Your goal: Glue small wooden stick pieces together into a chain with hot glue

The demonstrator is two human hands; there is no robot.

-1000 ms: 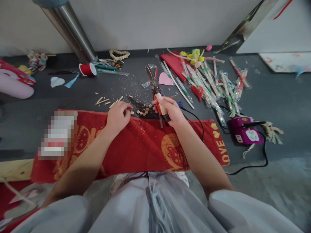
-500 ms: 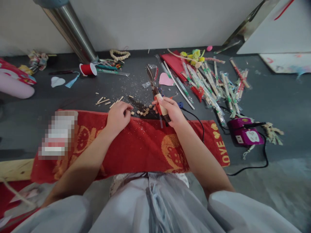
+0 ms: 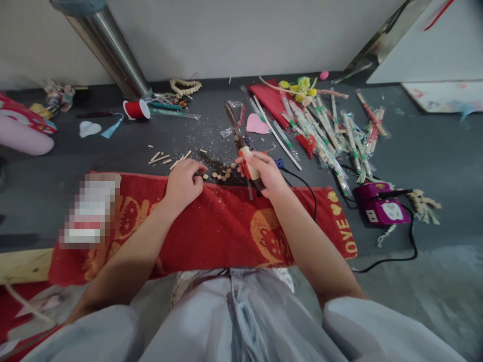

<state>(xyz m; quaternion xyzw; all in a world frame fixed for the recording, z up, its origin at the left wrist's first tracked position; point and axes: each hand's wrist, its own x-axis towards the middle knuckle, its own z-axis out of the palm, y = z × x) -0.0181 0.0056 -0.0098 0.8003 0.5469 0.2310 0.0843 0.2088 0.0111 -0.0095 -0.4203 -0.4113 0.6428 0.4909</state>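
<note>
My right hand is wrapped round the handles of a pair of shears, red and cream with dark ends. Their metal blades point away from me over the dark table. Loosely curled, my left hand rests at the far edge of a red towel, with a gap between thumb and forefinger; I see nothing in it, though the fingertips are partly hidden. Small wooden pieces lie in a row between the hands. Short thin wooden sticks are just beyond my left hand, among pale crumbs.
Wrapped sticks are heaped at the right, near a purple box with a black cable. A red ribbon spool and a steel flask stand at the back left. A blurred-out rectangle covers something on the towel's left end.
</note>
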